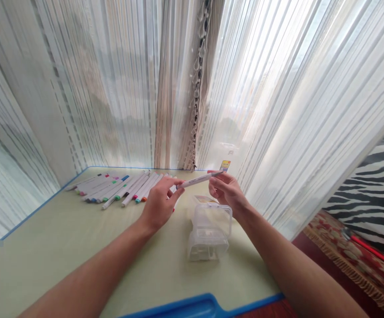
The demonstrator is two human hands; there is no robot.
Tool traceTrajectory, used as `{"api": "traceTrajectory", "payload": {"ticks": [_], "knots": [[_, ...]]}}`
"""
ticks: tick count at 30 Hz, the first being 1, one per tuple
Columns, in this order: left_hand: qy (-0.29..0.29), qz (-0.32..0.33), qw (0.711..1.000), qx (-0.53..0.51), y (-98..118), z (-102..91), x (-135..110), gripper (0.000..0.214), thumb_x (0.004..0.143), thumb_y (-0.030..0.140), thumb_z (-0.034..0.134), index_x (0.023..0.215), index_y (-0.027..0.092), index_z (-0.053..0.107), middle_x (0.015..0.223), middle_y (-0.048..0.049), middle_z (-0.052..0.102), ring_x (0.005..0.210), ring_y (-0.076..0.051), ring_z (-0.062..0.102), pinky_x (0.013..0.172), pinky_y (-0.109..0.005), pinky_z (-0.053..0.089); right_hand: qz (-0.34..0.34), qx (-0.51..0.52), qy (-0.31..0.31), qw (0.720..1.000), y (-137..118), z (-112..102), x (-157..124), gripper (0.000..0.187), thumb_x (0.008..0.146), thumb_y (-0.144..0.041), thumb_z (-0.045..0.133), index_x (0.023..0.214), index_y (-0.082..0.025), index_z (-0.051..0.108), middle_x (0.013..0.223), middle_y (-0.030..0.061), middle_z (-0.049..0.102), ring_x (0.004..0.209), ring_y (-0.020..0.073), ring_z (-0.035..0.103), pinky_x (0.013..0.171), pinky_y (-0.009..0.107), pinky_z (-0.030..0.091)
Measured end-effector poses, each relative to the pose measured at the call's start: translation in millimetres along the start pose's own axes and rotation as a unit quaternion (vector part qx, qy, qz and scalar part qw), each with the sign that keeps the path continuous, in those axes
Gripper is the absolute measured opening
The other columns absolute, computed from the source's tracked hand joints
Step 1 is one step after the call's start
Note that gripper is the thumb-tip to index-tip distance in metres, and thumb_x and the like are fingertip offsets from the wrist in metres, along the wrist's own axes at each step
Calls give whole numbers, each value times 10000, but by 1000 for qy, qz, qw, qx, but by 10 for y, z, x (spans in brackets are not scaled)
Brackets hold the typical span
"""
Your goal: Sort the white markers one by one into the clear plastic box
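A white marker pen (196,179) is held up level above the table, with one end in each hand. My left hand (161,201) pinches its dark-tipped left end between thumb and fingers. At the other end, which is greyish, my right hand (227,192) closes its fingers on the marker. Below my right hand stands a clear plastic case (208,247) with its lid raised. To the left of my left hand lie several white markers (125,187) with coloured ends, side by side in a loose row.
The pale green table (62,247) has a blue rim and a blue moulded recess (185,307) at its near edge. A clear container with a yellow label (225,165) stands at the back. Sheer striped curtains (119,88) hang behind. Zebra-striped fabric (370,190) is at right.
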State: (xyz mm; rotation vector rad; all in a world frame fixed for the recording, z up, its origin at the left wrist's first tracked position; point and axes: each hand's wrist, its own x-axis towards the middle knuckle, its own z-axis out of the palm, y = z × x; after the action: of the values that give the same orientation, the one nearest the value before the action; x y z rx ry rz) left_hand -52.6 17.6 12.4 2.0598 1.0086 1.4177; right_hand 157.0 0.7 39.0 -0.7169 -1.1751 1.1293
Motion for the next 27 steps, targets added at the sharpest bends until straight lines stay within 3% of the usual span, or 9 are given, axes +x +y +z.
{"api": "traceTrajectory", "payload": {"ticks": [5, 14, 19, 27], "knots": [[-25, -3, 1000, -6, 33, -1, -8, 248, 939, 337, 561, 1022, 161, 714, 920, -62, 669, 576, -112, 554, 535, -253, 463, -8, -1, 18, 1000, 6, -8, 15, 293, 668, -302, 877, 937, -230, 785, 593, -53, 542, 437, 57, 396, 418, 232, 236], [-68, -11, 996, -54, 61, 21, -40, 322, 980, 367, 486, 1072, 139, 694, 610, 6, 572, 503, -127, 525, 482, -251, 416, -18, 6, 41, 999, 19, -25, 44, 284, 680, -348, 865, 912, -211, 771, 656, -32, 604, 435, 48, 423, 385, 219, 244], [-29, -7, 998, -57, 85, 21, -38, 359, 966, 433, 503, 1115, 159, 682, 701, -19, 646, 545, -135, 557, 494, -252, 453, -18, 11, 57, 998, 28, -56, 57, 224, 674, -336, 874, 779, -203, 728, 740, -9, 683, 429, 50, 445, 375, 220, 257], [31, 56, 998, -3, 187, 26, -81, 308, 940, 403, 587, 1125, 162, 639, 919, -46, 698, 590, -96, 579, 561, -217, 480, 42, 81, 89, 992, -47, -15, 25, 284, 629, -324, 903, 796, -193, 714, 776, -9, 744, 429, 37, 434, 366, 182, 289]]}}
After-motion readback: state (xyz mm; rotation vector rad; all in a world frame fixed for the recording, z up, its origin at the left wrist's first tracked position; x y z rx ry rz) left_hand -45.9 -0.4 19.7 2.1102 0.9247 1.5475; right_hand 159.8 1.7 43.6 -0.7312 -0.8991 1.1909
